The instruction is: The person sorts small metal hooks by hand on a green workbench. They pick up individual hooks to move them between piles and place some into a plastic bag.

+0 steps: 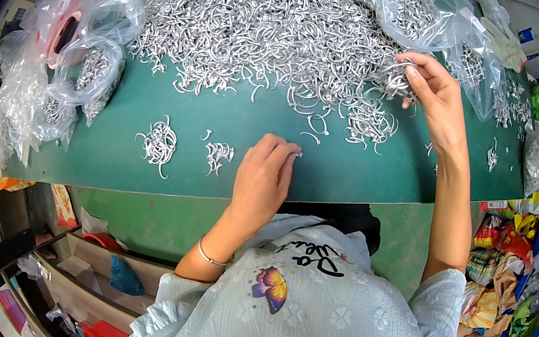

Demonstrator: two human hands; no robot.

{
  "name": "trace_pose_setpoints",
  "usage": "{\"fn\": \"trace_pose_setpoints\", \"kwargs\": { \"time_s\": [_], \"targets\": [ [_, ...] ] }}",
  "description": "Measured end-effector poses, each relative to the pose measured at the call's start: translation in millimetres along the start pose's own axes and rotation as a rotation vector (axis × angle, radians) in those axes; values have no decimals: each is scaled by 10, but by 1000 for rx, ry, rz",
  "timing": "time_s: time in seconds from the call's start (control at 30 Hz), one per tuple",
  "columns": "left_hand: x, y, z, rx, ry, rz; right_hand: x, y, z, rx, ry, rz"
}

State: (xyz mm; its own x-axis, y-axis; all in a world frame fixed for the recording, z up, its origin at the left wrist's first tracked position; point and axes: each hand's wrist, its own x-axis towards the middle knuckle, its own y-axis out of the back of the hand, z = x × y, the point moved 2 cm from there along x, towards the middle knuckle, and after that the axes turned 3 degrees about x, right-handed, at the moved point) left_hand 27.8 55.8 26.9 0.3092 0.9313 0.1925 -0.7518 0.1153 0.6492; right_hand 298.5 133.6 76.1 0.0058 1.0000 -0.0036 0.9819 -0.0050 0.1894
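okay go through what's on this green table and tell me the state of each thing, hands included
Big heap of metal hooks: loose, spread wide.
Two small hook bunches: set apart from the heap.
Clear bags: open, part filled with hooks.
Left hand: fingers pinched on a hook.
Right hand: gripping hooks at the heap's edge.

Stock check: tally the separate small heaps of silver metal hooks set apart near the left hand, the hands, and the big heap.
Small heaps of silver metal hooks: 2
Big heap of silver hooks: 1
Bare hands, left and right: 2
Total: 5
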Motion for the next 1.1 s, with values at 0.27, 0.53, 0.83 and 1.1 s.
{"fn": "trace_pose_setpoints", "kwargs": {
  "time_s": [0.27,0.53,0.83,1.1],
  "targets": [
    [24,-3,16,14,-55,29,-42,-90,52,-95,85,-111],
    [15,-25,-4,-8,29,-12,-433,-397,342,-803,376,-125],
    [-1,-12,2,-26,27,-13,-280,-157,528,-540,264,182],
    [-51,12,33,-44,44,-21,-126,111,335,458,-146,259]
  ]
}}
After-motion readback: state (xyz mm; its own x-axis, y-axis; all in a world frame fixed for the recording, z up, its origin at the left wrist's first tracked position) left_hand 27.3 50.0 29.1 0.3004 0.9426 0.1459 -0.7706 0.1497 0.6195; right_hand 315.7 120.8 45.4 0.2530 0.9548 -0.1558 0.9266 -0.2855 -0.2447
